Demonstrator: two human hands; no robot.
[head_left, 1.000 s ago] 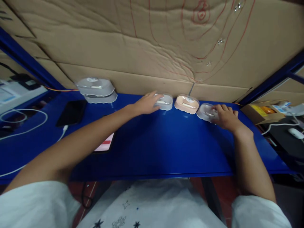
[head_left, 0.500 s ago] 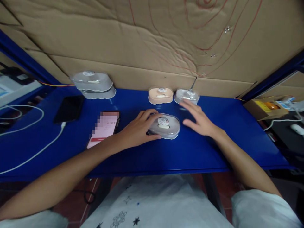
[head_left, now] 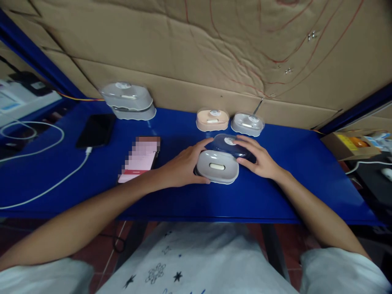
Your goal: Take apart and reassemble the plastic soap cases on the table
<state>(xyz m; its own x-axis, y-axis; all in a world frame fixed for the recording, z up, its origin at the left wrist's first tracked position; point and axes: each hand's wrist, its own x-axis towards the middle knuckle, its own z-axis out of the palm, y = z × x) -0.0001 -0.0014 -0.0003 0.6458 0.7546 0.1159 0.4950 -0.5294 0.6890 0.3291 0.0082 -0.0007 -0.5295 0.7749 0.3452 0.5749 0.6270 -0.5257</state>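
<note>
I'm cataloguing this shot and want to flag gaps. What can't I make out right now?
- Head view: left end of the gray container, hidden by the left hand.
- Head view: right end of the clear lid, partly covered by the fingers of the right hand.
- Head view: print on the lid's sticker, too small and blurred.
- Head view: parts of the phone screen, masked by mosaic blocks.
- Head view: the white mouse, cut off by the picture's right edge.

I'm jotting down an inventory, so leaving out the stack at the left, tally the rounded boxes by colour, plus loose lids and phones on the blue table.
Peach box: 1
Grey boxes, the uncovered grey box and the lidded grey box: 2
Loose see-through lid: 1
Phones, the lit phone and the dark phone: 2
Total: 6
</note>
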